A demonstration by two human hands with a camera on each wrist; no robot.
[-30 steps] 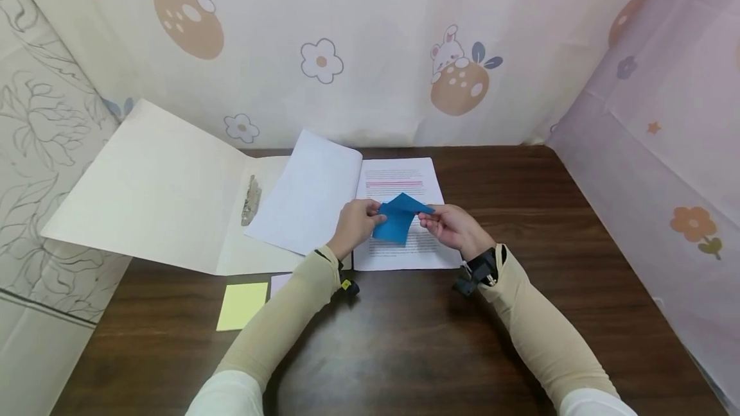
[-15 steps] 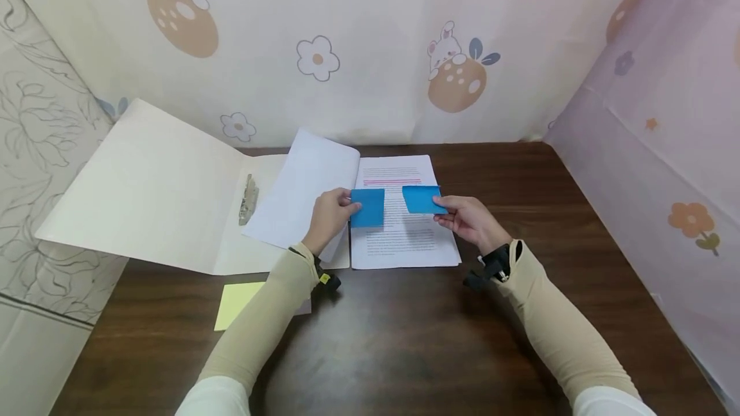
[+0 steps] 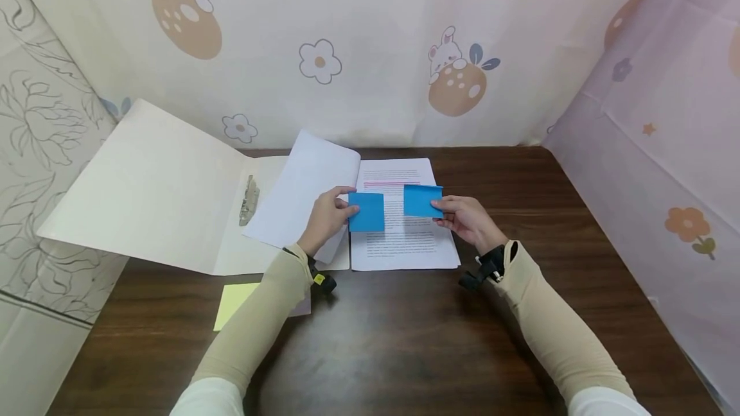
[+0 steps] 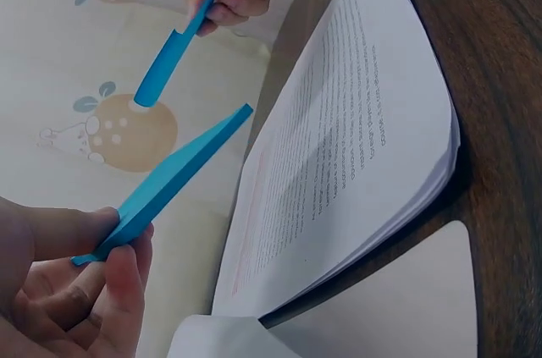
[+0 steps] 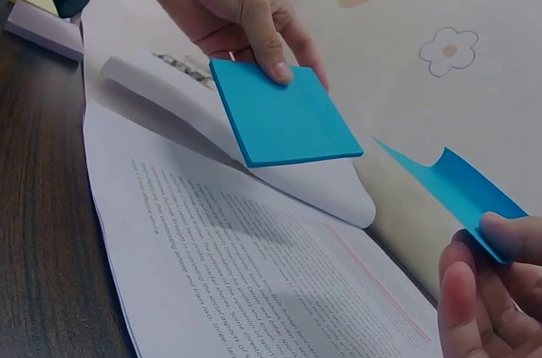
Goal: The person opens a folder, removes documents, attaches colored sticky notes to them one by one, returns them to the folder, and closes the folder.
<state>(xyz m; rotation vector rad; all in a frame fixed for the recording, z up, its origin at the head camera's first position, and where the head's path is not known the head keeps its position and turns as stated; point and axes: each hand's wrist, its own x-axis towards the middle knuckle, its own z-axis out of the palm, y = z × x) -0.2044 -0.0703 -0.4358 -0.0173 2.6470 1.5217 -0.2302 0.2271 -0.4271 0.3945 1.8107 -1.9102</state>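
My left hand (image 3: pixel 327 216) pinches a blue sticky note pad (image 3: pixel 367 213) by its left edge, above the printed pages (image 3: pixel 399 246). In the right wrist view the pad's thickness shows. A single blue sticky note (image 3: pixel 421 201), curled along one edge, is pinched at its right side between the thumb and fingers of my right hand (image 3: pixel 469 220). The note and the pad hang apart, with a gap between them. Pink highlighted lines (image 3: pixel 390 183) cross the upper part of the printed page. A turned-back white sheet (image 3: pixel 306 191) lies to the left.
An open cream folder (image 3: pixel 150 191) with a metal clip (image 3: pixel 250 201) spreads over the left side of the table. A yellow sticky note pad (image 3: pixel 234 300) and a light purple pad (image 3: pixel 303 306) lie at its front, partly behind my left sleeve. A patterned curtain (image 3: pixel 376 82) backs the table.
The blue note, joined to or overlapping the pad a second ago, is now separate in my right hand. Both hands moved apart; over the last half second they barely moved.
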